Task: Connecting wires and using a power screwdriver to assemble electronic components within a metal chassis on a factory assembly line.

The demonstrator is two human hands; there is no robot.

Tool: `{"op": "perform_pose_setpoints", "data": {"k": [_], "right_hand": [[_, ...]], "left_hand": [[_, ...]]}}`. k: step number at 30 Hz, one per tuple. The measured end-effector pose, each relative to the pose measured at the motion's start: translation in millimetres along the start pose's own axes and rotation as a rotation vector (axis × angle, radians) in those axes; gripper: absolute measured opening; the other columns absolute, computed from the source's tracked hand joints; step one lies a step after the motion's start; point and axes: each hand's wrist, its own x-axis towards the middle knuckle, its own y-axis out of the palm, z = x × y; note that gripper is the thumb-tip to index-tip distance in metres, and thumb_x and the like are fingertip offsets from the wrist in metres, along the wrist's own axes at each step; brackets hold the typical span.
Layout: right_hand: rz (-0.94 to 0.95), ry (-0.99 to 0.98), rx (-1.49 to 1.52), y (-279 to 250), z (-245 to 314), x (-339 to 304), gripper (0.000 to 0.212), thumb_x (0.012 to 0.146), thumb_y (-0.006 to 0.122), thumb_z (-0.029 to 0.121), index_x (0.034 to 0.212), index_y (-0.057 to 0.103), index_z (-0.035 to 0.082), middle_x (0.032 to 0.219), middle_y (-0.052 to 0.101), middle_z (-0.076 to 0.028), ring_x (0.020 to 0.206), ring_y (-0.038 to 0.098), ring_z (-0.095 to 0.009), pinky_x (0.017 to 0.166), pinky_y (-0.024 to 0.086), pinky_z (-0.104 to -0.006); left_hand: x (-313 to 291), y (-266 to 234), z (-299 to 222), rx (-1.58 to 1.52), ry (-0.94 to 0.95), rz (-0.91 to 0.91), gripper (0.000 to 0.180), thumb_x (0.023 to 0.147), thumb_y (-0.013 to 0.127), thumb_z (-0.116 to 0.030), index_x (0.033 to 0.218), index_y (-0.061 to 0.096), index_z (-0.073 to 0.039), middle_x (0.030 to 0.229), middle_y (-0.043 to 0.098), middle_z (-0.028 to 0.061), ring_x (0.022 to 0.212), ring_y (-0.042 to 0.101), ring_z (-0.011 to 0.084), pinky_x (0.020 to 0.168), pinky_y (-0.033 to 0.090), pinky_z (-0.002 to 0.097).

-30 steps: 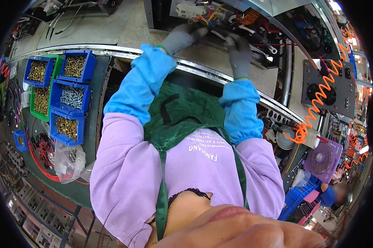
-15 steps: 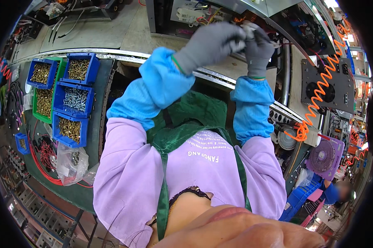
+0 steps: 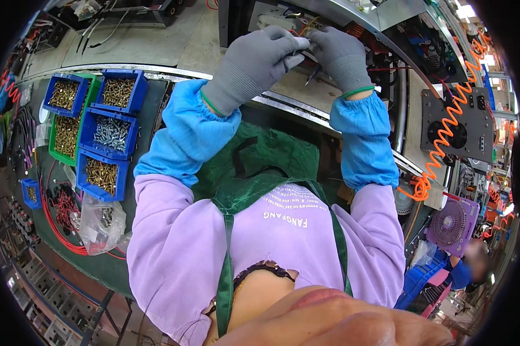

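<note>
Both hands wear grey gloves and meet in front of the open metal cabinet (image 3: 387, 14) at the far edge of the bench. The fingers of my left hand (image 3: 254, 64) are closed, with a small whitish piece (image 3: 300, 43) at their tips; its kind is too small to make out. Close beside it, my right hand (image 3: 342, 57) has its fingers bent and pinched together, and what they hold is hidden. Below the right fingers hangs a thin dark pointed thing (image 3: 313, 75). Wires and a copper coil (image 3: 355, 29) show inside the cabinet behind the hands.
On the left, a green bin (image 3: 66, 137) and several blue bins (image 3: 134, 95) hold brass and silver screws. A plastic bag (image 3: 101, 225) and red wires (image 3: 70, 245) lie nearer. A coiled orange hose (image 3: 444, 130), a dark fan panel (image 3: 457, 124) and a purple fan (image 3: 453, 222) are at right.
My left hand has shifted left and turned, and its fingers have drawn back a little from the right hand. My right hand has moved slightly left and tipped inward. The whitish piece has moved left.
</note>
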Motion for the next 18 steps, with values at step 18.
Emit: {"op": "perform_pose_setpoints", "data": {"k": [18], "right_hand": [[-0.474, 0.193, 0.51, 38.8, -10.6, 10.6, 0.043, 0.087, 0.054, 0.044, 0.073, 0.064, 0.005, 0.065, 0.059, -0.018, 0.067, 0.059, -0.038, 0.058, 0.047, -0.0443]], "left_hand": [[-0.6, 54.7, 47.0, -0.145, -0.282, 0.077, 0.037, 0.091, 0.048, -0.042, 0.083, 0.062, -0.009, 0.071, 0.06, 0.0161, 0.07, 0.058, 0.037, 0.06, 0.045, 0.0435]]}}
